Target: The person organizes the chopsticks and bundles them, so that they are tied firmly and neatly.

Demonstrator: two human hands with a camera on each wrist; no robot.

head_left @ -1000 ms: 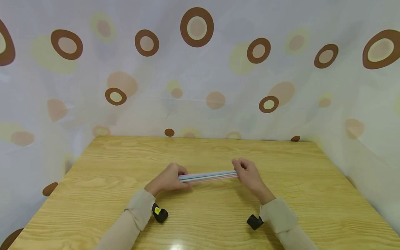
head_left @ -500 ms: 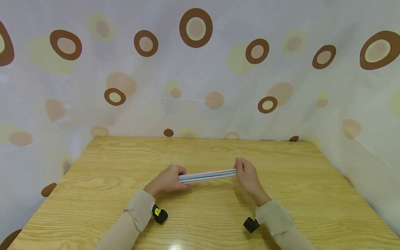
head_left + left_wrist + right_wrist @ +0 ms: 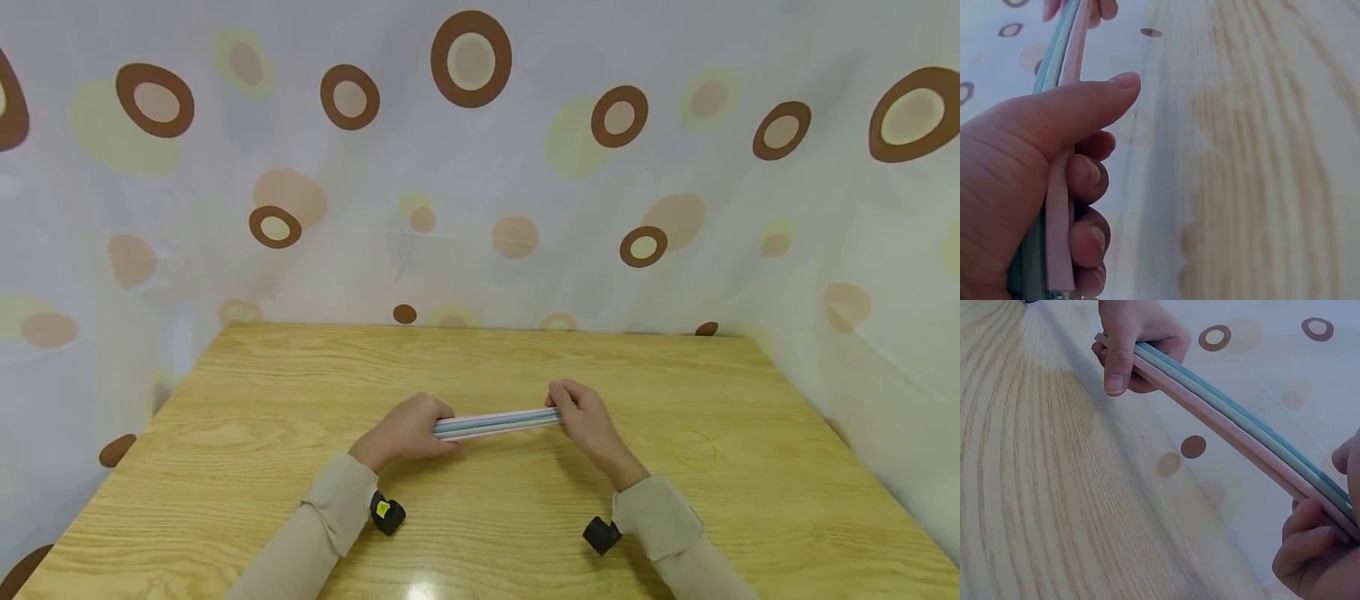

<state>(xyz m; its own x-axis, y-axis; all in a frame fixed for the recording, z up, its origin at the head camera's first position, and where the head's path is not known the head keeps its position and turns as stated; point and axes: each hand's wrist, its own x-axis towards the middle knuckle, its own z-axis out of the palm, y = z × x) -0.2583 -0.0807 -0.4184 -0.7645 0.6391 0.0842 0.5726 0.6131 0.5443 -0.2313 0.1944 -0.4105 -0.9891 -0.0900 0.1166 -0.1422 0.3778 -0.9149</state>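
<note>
At the far left, the wooden table [image 3: 187, 475] with its yellowish grain is bordered by a white cloth [image 3: 67, 242] printed with brown rings and pale dots, by which its back and right side are also enclosed. Next, the left forearm is covered by a beige long sleeve [image 3: 300, 533] with a folded cuff, and a small black camera marked with yellow [image 3: 387, 515] is worn at the wrist. By the left hand [image 3: 408, 427], one end of a bundle of long, thin pastel sticks [image 3: 495, 424] is gripped: the fingers are curled round it, and the thumb is laid across it. A short stub is left showing past this hand in the right wrist view. Between the hands, the bundle is held above the table, its right end slightly higher in the head view; pink, pale green and teal can be made out, but the number of sticks cannot be told. The other end is grasped by the right hand [image 3: 588, 419], its fingers bent in around the sticks. At that wrist, a plain black camera [image 3: 602, 535] is worn beside a matching beige cuff [image 3: 660, 518]. Farther right, a thin yellow loop [image 3: 696, 467] is seen lying on the table, well apart from the bundle.
</note>
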